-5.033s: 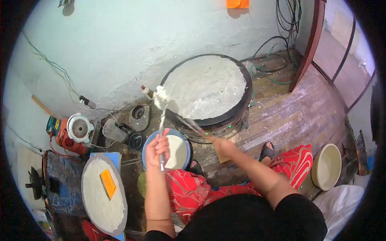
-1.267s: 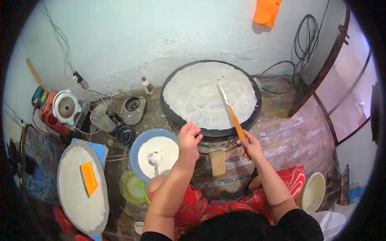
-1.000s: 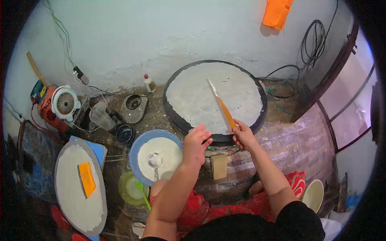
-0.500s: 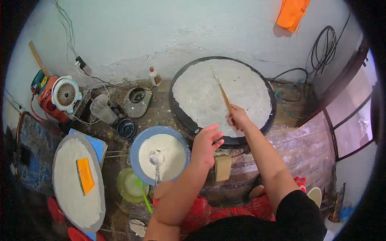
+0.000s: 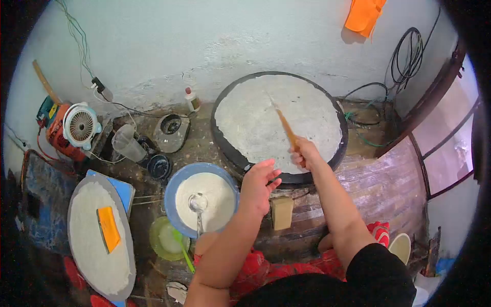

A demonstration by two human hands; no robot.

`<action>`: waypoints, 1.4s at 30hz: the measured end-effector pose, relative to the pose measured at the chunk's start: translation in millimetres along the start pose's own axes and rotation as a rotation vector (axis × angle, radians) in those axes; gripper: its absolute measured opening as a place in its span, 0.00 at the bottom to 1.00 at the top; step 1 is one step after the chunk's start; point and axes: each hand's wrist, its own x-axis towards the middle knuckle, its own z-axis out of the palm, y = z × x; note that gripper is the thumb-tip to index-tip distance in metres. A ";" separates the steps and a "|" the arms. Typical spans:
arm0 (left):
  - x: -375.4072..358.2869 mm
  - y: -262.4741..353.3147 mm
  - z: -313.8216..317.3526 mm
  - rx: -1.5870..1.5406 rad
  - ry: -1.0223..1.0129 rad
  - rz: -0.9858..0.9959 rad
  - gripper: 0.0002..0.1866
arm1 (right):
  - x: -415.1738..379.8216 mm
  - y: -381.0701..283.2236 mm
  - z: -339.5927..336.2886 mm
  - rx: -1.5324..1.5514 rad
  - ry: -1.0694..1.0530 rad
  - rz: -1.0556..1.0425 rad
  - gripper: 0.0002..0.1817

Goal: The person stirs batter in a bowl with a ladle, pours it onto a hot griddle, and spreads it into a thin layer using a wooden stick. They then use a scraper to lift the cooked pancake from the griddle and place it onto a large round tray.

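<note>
My right hand [image 5: 306, 153] is closed round the handle of a long, thin wooden spatula [image 5: 286, 126]. Its pale far end lies over the white sheet of batter [image 5: 245, 120] that covers most of the round black griddle [image 5: 221, 140]. At the griddle's near left edge hovers my left hand [image 5: 260, 185], fingers apart and holding nothing. Below and left of that hand stands a blue basin [image 5: 171, 197] of white batter with a metal ladle [image 5: 198, 203] resting in it.
A yellow-green bowl [image 5: 157, 238] with a green-handled utensil sits beside the basin. To the left, an orange scraper [image 5: 108, 229] lies on an oval white sheet [image 5: 94, 256]. A sponge-like block [image 5: 282, 213] is before the griddle; a small fan [image 5: 82, 125] stands far left.
The spatula has turned slightly in my right hand, and its tip sits a little lower in view. My left hand has hardly moved. The whole view has shifted slightly.
</note>
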 end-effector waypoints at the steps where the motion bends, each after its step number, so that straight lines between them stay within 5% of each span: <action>1: -0.1 -1.5 -0.7 -0.003 -0.001 0.000 0.16 | -7.0 -0.8 -1.7 -0.069 0.163 -0.075 0.19; 3: 0.8 -4.8 -2.1 0.006 -0.008 0.000 0.17 | 17.2 29.6 -26.6 -0.354 0.408 -0.375 0.20; 4: 0.8 -5.2 -1.7 0.009 -0.013 -0.002 0.17 | 22.4 46.5 -33.0 -0.352 0.413 -0.376 0.20; 6: 0.7 -6.0 -1.5 0.019 0.006 0.001 0.14 | 19.7 71.2 -40.4 -1.119 0.363 -0.880 0.19; 7: 1.1 -6.3 -2.0 0.020 0.003 0.000 0.14 | 6.1 71.3 -38.1 -1.160 0.278 -1.066 0.19; 8: 1.6 -6.5 -2.8 0.014 -0.007 -0.006 0.14 | -16.5 56.2 -29.4 -1.161 0.280 -1.067 0.19; 10: 1.3 -7.3 -2.9 0.008 -0.017 -0.016 0.14 | -59.9 25.2 -14.0 -0.353 -0.099 -0.124 0.19; 11: 1.4 -7.3 -1.9 0.017 -0.006 -0.015 0.14 | -62.1 23.5 -15.8 -0.168 -0.106 -0.075 0.19; 19: -3.2 -6.6 2.5 0.035 -0.007 -0.022 0.17 | -49.4 29.9 -23.3 -0.079 -0.040 -0.048 0.20; 25: 0.6 -8.3 -0.5 0.024 -0.014 -0.024 0.13 | -26.0 21.9 3.6 -0.348 -0.039 -0.107 0.19; 28: 1.0 -8.6 -0.9 0.023 -0.033 -0.023 0.13 | -21.5 22.9 23.5 -1.464 0.292 -0.435 0.17; 34: 3.6 -11.6 -2.2 0.032 -0.020 0.001 0.14 | -17.3 46.0 28.6 -1.401 0.215 -0.388 0.20; 36: 2.6 -9.7 -3.8 0.032 -0.032 -0.016 0.14 | -13.8 58.9 4.0 -1.078 0.136 -0.607 0.23; 38: 0.5 -9.0 -3.3 0.024 -0.024 -0.015 0.14 | -43.1 33.7 -10.4 -0.292 0.058 -0.079 0.21; 40: -1.5 -7.6 -1.7 0.015 -0.019 -0.015 0.14 | -55.5 27.7 -25.4 -0.094 0.137 -0.104 0.20; 42: -3.7 -6.5 -0.8 0.027 -0.013 -0.021 0.14 | -62.3 30.2 -30.0 -0.208 0.170 -0.148 0.20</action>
